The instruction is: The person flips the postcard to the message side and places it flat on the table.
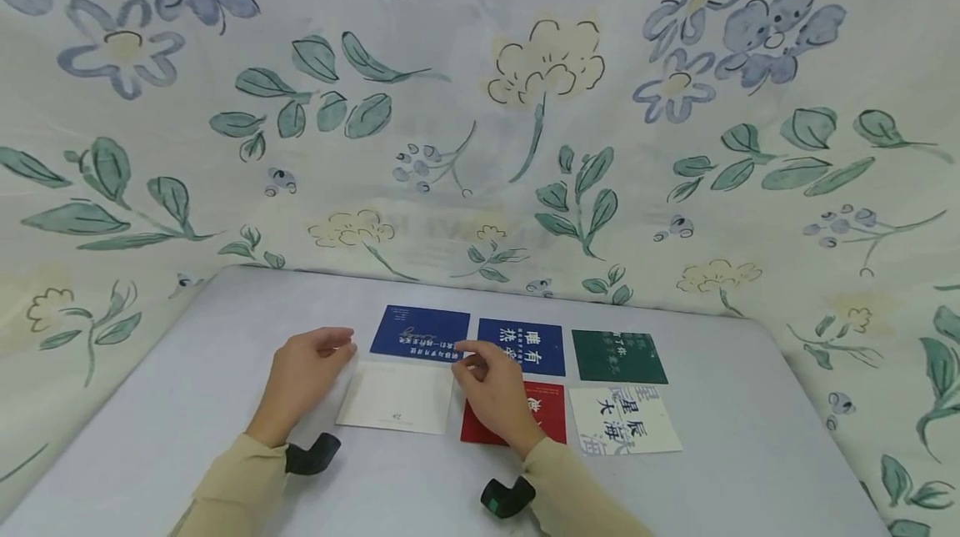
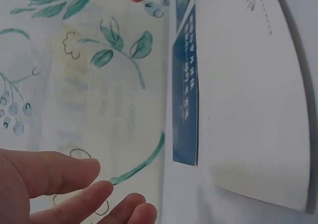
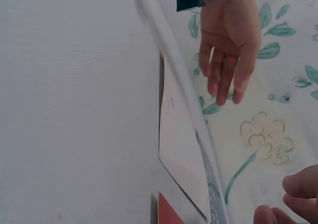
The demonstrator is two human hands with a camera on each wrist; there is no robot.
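A plain white card point(image 1: 397, 397) with small print lies between the two hands, just below a dark blue card point(image 1: 420, 330) with light lettering. My left hand point(image 1: 303, 374) hovers by the white card's upper left corner, fingers loosely bent and nothing in them; the left wrist view shows its fingers point(image 2: 74, 194) apart. Over a red card point(image 1: 551, 404), partly covering it and a second blue card point(image 1: 551, 347), is my right hand point(image 1: 495, 391). Its fingertips are near the white card's upper right corner, loosely bent and holding nothing.
To the right lie a green card point(image 1: 618, 356) and, below it, a cream card point(image 1: 625, 420) with dark blue characters. The cards form two rows on a white table point(image 1: 720, 470). Behind the table hangs a floral cloth point(image 1: 465, 103). A black device point(image 1: 313, 455) sits at each wrist.
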